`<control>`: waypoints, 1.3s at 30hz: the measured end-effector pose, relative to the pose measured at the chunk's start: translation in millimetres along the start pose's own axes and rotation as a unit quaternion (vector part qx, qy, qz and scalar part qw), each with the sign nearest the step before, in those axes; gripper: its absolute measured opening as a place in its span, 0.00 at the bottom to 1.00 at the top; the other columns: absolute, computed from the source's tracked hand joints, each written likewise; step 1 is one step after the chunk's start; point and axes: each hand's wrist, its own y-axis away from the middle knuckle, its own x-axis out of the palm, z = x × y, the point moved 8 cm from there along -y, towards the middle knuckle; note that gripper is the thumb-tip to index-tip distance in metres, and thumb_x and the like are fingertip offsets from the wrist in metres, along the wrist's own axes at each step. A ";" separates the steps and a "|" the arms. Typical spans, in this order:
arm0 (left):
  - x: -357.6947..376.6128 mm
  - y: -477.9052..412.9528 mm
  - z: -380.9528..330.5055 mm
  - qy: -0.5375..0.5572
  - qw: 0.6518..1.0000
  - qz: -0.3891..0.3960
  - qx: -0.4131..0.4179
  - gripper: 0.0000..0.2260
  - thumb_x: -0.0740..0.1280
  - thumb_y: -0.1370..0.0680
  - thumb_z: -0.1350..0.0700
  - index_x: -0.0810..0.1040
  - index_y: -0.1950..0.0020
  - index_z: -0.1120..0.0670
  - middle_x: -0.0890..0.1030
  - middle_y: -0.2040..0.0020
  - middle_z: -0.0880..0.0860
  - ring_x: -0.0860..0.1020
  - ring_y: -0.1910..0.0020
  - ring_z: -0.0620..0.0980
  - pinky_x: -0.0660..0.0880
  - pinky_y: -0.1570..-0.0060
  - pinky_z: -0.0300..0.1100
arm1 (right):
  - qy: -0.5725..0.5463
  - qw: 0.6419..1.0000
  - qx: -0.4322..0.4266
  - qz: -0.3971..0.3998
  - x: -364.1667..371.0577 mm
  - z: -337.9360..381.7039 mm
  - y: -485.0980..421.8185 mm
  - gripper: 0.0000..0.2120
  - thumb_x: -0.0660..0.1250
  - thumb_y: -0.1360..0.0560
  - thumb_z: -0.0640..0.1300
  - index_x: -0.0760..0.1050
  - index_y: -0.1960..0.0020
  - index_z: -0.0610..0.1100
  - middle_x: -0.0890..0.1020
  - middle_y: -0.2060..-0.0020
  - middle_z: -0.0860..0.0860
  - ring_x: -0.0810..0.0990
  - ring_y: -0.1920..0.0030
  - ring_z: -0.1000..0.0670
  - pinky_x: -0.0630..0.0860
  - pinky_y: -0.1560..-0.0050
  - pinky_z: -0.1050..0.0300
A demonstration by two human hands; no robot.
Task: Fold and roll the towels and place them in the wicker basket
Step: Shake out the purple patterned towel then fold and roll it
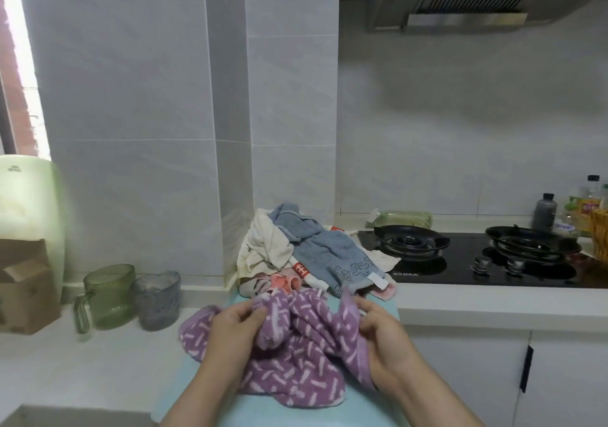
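One purple towel (289, 354) bunched, left hand (230, 331) and right hand (385, 338) both pinching its edge, one towel pile (312, 249) behind, two glass mugs (110, 295)

Nothing is legible: the marks on the hob (460, 273), bottle label (589, 210) and red towel tag (300, 269) blur.

Person's body in view: two hands and forearms, coming in from the near edge. Left hand (235, 326) and right hand (385, 341) are bare. Left forearm (204, 390) and right forearm (437, 403) also bare, uncovered from wrist to frame bottom. Nail and finger detail too soft to call.
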 end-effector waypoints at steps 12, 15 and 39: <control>31.4 8.8 12.7 -0.036 0.996 0.075 0.019 0.12 0.63 0.20 0.63 0.85 0.57 0.57 0.86 0.60 0.55 0.84 0.58 0.51 0.80 0.56 0.40 | 0.282 0.947 -0.145 -0.048 6.1 -22.5 -6.6 0.08 0.66 0.22 0.38 0.84 0.49 0.44 0.87 0.53 0.45 0.85 0.49 0.45 0.78 0.41 0.43; 35.7 8.3 18.4 -0.009 0.994 0.109 0.007 0.10 0.62 0.19 0.63 0.84 0.48 0.59 0.86 0.55 0.56 0.84 0.53 0.55 0.80 0.50 0.46 | 0.355 0.915 -0.189 -0.022 19.2 -24.1 1.9 0.13 0.65 0.21 0.42 0.86 0.54 0.54 0.86 0.52 0.51 0.84 0.49 0.55 0.78 0.42 0.54; 39.1 7.7 24.6 0.046 0.985 0.168 -0.004 0.13 0.59 0.19 0.65 0.84 0.48 0.60 0.85 0.51 0.61 0.83 0.48 0.61 0.77 0.43 0.50 | 0.417 0.876 -0.208 0.122 43.1 -41.9 4.9 0.21 0.58 0.35 0.42 0.82 0.46 0.45 0.77 0.52 0.57 0.77 0.48 0.59 0.71 0.47 0.71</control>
